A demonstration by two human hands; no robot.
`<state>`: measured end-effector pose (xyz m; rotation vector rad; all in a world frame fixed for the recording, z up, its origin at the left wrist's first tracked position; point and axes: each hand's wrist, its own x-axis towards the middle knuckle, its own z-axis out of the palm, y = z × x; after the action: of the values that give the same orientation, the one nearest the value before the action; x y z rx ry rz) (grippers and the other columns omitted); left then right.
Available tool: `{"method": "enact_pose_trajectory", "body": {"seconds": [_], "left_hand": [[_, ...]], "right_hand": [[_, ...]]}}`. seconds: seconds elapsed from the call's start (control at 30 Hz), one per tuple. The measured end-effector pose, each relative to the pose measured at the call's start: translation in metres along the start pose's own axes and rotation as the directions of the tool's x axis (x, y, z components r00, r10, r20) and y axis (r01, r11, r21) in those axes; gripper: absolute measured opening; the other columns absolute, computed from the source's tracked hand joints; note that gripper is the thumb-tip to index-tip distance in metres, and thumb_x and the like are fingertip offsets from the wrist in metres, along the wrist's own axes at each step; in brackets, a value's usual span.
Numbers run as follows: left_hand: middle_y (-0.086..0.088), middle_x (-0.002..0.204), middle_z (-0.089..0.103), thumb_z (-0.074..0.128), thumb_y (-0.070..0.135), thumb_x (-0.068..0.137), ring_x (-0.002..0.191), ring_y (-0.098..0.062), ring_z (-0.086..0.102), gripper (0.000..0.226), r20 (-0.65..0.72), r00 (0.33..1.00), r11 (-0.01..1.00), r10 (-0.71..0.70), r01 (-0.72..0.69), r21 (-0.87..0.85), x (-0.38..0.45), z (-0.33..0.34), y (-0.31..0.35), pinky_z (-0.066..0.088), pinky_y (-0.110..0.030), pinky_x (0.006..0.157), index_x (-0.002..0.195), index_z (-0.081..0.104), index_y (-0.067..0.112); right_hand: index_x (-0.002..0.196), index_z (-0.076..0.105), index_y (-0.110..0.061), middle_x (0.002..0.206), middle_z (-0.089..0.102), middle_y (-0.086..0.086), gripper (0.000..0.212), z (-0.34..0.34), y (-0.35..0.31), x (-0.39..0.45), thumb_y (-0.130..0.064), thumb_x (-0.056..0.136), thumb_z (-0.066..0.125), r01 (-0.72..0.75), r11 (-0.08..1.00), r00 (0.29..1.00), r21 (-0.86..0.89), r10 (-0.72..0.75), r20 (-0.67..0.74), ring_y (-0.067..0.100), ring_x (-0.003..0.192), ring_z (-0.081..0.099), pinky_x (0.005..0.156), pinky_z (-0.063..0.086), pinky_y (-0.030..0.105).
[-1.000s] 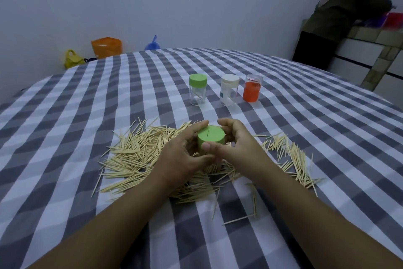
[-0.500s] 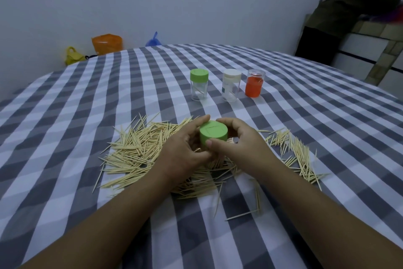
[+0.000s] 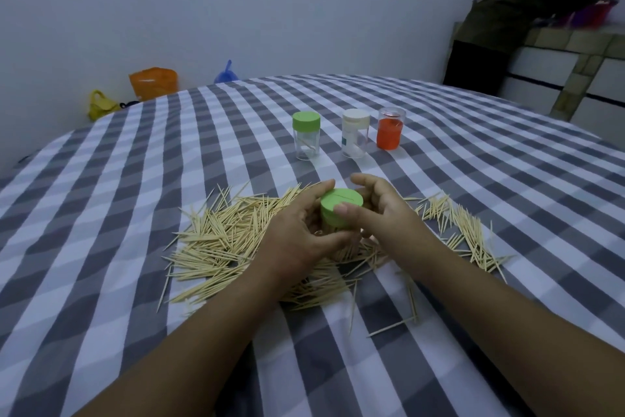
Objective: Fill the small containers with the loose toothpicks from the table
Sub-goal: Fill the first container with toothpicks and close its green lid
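1. Head view: the left hand [image 3: 297, 234] grasps the body of a green-lidded jar [image 3: 341, 206] over the toothpick pile [image 3: 223, 241] on the checked counter [image 3: 101, 200]; the right hand [image 3: 382, 214] pinches its lid.
2. Toothpicks look light, stiff and sharp; best pinched mid-length in aligned bunches.
3. Three jars [image 3: 354, 133] stand beyond.

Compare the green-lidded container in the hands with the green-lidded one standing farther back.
The held container is gripped by the left hand and right hand over the toothpick pile; the far container stands free on the tablecloth. The far one shows a clear body; the held one's is hidden. Both have green lids.
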<state>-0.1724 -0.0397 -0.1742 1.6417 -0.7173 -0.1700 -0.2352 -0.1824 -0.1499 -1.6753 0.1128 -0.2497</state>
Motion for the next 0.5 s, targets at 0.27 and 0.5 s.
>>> {"method": "enact_pose_trajectory", "body": {"seconds": [0.27, 0.5], "left_hand": [[-0.003, 0.122, 0.063, 0.08, -0.001, 0.069, 0.109, -0.009, 0.063, 0.078, 0.026, 0.999, 0.999, -0.027, 0.028, -0.045, -0.0003, -0.0003, 0.0012, 0.051, -0.033, 0.097, 0.137, 0.045, 0.014], [-0.007, 0.125, 0.062, 0.083, 0.002, 0.066, 0.113, -0.014, 0.062, 0.082, 0.051, 0.998, 0.996, -0.04, 0.044, -0.082, 0.0019, -0.0002, -0.0052, 0.05, -0.038, 0.098, 0.138, 0.045, 0.014]], "right_hand": [[0.126, 0.056, -0.014, 0.111, 0.066, 0.009, 0.049, -0.0055, -0.001, 0.0004, -0.022, 0.08, 0.069, -0.004, 1.0, 1.0, -0.03, 0.005, 0.018, 0.004, 0.081, 0.063, 0.061, 0.047, 0.013], [0.13, 0.051, -0.023, 0.123, 0.059, 0.008, 0.058, -0.0051, 0.0034, 0.001, -0.024, 0.077, 0.076, -0.038, 0.999, 0.997, 0.011, 0.037, 0.065, 0.016, 0.107, 0.062, 0.082, 0.054, 0.026]]}}
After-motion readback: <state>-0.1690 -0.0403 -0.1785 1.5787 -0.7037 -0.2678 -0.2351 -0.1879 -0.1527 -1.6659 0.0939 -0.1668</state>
